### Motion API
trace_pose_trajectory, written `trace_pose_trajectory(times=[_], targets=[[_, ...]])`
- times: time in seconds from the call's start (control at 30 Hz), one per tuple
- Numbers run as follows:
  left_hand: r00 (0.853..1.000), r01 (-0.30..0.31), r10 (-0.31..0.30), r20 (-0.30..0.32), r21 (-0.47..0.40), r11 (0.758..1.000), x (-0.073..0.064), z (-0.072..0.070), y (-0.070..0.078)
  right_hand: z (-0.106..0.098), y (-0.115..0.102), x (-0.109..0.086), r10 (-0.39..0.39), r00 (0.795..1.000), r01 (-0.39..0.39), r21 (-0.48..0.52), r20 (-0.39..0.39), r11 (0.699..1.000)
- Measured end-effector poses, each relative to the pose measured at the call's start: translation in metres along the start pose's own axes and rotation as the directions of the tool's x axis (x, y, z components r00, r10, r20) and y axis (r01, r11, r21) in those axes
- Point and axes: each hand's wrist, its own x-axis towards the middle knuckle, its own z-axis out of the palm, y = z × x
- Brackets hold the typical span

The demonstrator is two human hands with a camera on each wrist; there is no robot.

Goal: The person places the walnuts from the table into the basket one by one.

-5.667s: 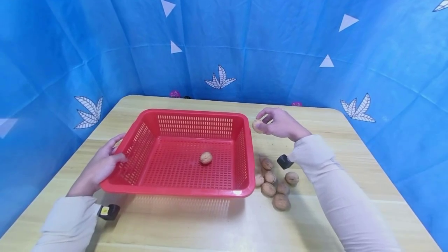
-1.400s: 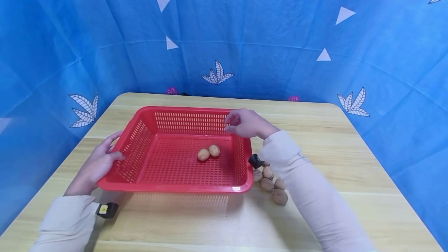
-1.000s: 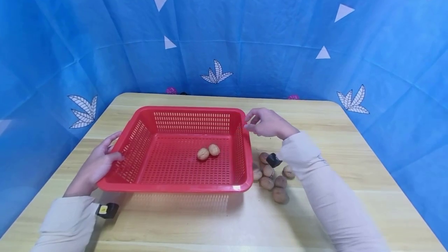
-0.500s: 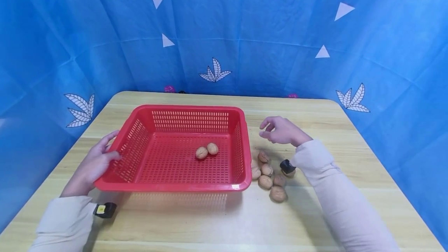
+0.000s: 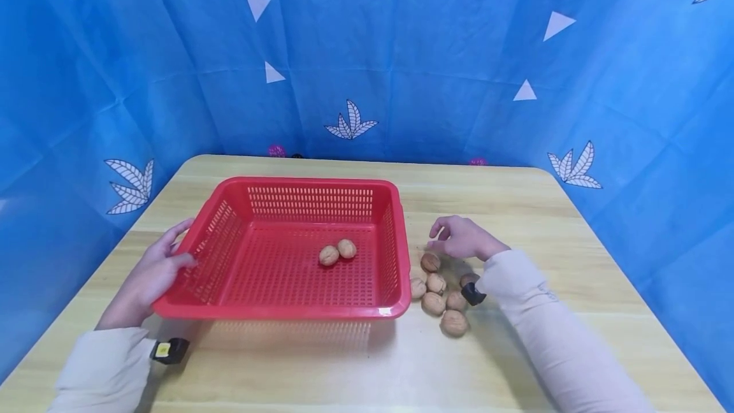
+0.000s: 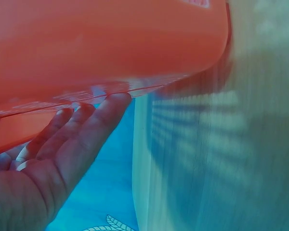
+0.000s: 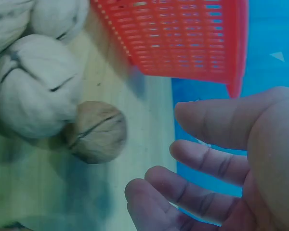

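Observation:
My left hand (image 5: 150, 273) holds the red plastic basket (image 5: 275, 312) by its left side, the thumb at the rim and the fingers along the outer wall. In the left wrist view, these fingers (image 6: 91, 130) reach up to the basket's edge. Inside the basket lie two walnuts, one walnut (image 5: 329, 255) beside another walnut (image 5: 346, 248). My right hand (image 5: 464, 238) is to the right of the basket, fingers loosely bent and holding nothing. Just below its fingertips lies a brown walnut (image 5: 430, 262), also seen as a walnut (image 7: 98, 132) in the right wrist view.
Several more walnuts, among them a large walnut (image 5: 455, 323), lie in a loose group on the wooden table (image 5: 321, 375) by the basket's right side. One walnut (image 5: 468, 279) is partly behind the wrist camera (image 5: 473, 294). A blue patterned curtain (image 5: 459, 50) surrounds the table.
Since the oldest frame a second walnut has come into the basket, and the right hand no longer holds one. That hand has drawn back from over the basket and lowered toward the loose walnuts.

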Motion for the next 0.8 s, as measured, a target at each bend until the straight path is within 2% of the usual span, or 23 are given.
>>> trace_pose_trajectory(times=[0.27, 0.5, 0.8], targets=[[1.0, -0.003, 0.003, -0.002, -0.021, 1.0, -0.001, 0.001, 0.001, 0.01, 0.003, 0.003, 0.021, 0.999, -0.02, -0.034, 0.035, 0.999], [1.0, -0.008, 0.008, -0.008, -0.022, 1.0, -0.002, 0.001, 0.002, 0.017, 0.004, 0.003, 0.07, 0.994, -0.07, -0.003, 0.082, 0.998], [1.0, -0.008, 0.008, -0.007, -0.039, 0.999, -0.003, 0.001, 0.001, 0.021, 0.004, 0.004, 0.07, 0.995, -0.071, 0.008, 0.076, 0.997]])
